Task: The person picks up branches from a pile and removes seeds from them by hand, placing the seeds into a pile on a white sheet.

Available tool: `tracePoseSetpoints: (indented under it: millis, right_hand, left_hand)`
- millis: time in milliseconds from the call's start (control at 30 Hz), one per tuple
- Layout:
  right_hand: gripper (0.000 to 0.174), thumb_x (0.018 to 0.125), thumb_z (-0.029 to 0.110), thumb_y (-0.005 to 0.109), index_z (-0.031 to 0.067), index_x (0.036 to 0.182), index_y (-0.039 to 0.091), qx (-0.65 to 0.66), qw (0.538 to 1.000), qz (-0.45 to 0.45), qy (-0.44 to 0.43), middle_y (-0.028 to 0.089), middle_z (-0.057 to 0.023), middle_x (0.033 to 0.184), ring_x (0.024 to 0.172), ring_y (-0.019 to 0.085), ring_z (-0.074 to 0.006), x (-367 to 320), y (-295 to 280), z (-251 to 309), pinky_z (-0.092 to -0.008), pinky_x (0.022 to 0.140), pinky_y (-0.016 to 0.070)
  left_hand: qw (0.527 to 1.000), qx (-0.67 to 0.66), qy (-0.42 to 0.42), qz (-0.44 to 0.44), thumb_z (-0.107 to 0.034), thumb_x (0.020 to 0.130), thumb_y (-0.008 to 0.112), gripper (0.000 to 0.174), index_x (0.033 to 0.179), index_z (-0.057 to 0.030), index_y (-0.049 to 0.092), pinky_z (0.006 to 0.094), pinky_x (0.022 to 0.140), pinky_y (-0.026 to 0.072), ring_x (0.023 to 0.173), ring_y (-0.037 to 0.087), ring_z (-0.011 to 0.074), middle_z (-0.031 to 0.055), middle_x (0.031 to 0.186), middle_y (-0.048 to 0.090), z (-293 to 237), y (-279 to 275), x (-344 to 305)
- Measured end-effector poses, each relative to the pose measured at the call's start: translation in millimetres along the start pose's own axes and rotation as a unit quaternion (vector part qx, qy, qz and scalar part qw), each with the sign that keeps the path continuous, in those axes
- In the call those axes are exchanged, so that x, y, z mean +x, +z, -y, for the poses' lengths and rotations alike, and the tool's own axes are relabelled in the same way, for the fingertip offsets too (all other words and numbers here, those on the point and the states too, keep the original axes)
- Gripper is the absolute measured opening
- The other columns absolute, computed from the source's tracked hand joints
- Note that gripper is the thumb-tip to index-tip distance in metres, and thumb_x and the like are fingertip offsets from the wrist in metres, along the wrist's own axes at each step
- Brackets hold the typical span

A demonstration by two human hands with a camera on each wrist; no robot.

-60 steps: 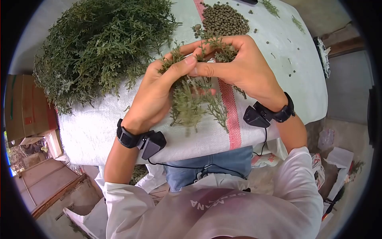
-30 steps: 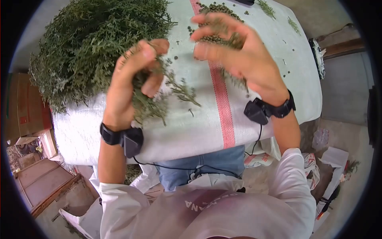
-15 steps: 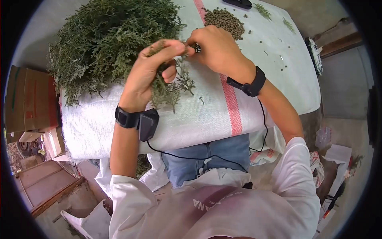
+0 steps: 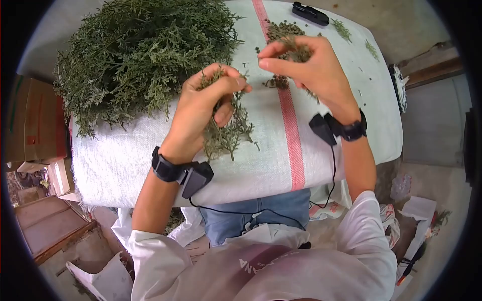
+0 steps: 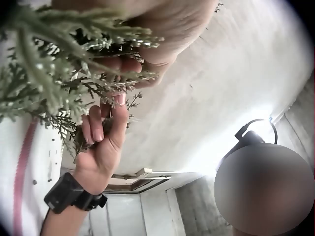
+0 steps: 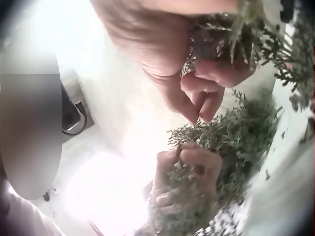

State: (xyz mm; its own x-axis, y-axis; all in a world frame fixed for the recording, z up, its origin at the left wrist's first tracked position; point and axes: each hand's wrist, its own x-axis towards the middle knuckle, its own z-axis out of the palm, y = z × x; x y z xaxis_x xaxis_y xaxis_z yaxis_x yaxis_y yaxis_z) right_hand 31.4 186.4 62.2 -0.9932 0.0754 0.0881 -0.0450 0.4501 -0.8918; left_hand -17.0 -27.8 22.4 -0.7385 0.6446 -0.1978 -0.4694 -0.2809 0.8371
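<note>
In the head view the left hand (image 4: 193, 115) holds green evergreen sprigs (image 4: 226, 138) that hang below its curled fingers, thumb and forefinger close together at the tip. The right hand (image 4: 324, 75) is apart from it, its fingers curled round another bunch of sprigs (image 4: 296, 50), thumb and forefinger tips nearly meeting. Beneath it, by the red stripe, lies a small brown clump (image 4: 278, 82). The left wrist view has sprigs (image 5: 44, 73) up close and the right hand (image 5: 101, 157) beyond. The left hand (image 6: 184, 182) appears below in the right wrist view.
A large heap of evergreen branches (image 4: 135, 60) covers the back left of the white woven surface (image 4: 241, 175). Behind the right hand is a pile of small round brown seeds (image 4: 281, 30). A black object (image 4: 310, 13) and loose sprigs (image 4: 341, 30) lie at the back right.
The right hand has moved right, away from the left fingertips, and turned so its bunch of sprigs shows. Slightly lower and further right, the left hand still holds its sprigs.
</note>
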Motion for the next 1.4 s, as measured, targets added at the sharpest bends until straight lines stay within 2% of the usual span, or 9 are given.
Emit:
tracePoseSetpoints:
  millis: [33,167,300,600,867,1400]
  right_hand:
    - [0.023,0.082,0.018,0.079,0.0024,0.099,0.073,0.081,0.996,0.011,0.048,0.068,0.0013,0.077,0.05,0.045,-0.0018,-4,0,3,-0.0198,0.045,0.0346]
    - [0.022,0.085,0.017,0.078,0.0013,0.099,0.073,0.169,0.981,0.044,0.08,0.069,0.0007,0.082,0.05,0.045,0.0002,-15,15,-4,-0.0166,0.045,0.0314]
    - [0.021,0.086,0.014,0.076,0.0012,0.102,0.07,0.265,0.959,0.046,0.092,0.069,-0.002,0.086,0.049,0.045,-0.0011,-15,21,-2,-0.0181,0.044,0.0324]
    - [0.022,0.088,0.012,0.074,0.0005,0.105,0.066,0.285,0.951,0.05,0.11,0.067,-0.0028,0.084,0.049,0.047,-0.0032,-17,34,-1,-0.0198,0.044,0.034]
    - [0.02,0.089,0.012,0.074,0.0,0.104,0.066,0.307,0.946,0.023,0.097,0.067,-0.0037,0.084,0.051,0.052,-0.0071,-17,40,-3,-0.0212,0.045,0.0386]
    - [0.017,0.088,0.003,0.074,-0.002,0.102,0.068,0.279,0.959,0.011,0.056,0.069,-0.0072,0.085,0.055,0.06,-0.0117,-20,41,-9,-0.0225,0.048,0.045]
  left_hand:
    - [1.0,0.014,0.009,-0.013,-0.011,0.09,0.066,0.011,0.098,-0.0044,0.063,0.0197,0.043,0.0347,0.044,0.044,0.0051,0.0093,0.086,0.069,0,4,-1]
    - [0.996,0.067,0.048,-0.035,-0.01,0.09,0.065,0.009,0.097,-0.0044,0.064,0.0195,0.042,0.0337,0.043,0.043,0.0044,0.007,0.083,0.068,-2,11,-5]
    - [0.995,0.057,0.039,-0.077,-0.011,0.091,0.064,0.008,0.094,-0.0037,0.064,0.0197,0.042,0.0327,0.043,0.044,0.0042,0.0029,0.077,0.063,-6,16,-9]
    - [0.995,0.019,0.06,-0.078,-0.009,0.091,0.064,0.007,0.095,-0.0045,0.06,0.0204,0.04,0.0314,0.043,0.045,0.0044,-0.0001,0.075,0.058,4,11,-5]
    - [0.996,-0.001,0.046,-0.077,-0.006,0.091,0.064,0.007,0.095,-0.0051,0.059,0.0204,0.041,0.0319,0.043,0.044,0.0039,0.0,0.079,0.058,4,13,-4]
    - [0.993,0.019,0.096,-0.062,-0.002,0.09,0.064,0.007,0.094,-0.0028,0.059,0.0191,0.042,0.0334,0.048,0.047,0.0025,-0.0009,0.083,0.057,10,12,-4]
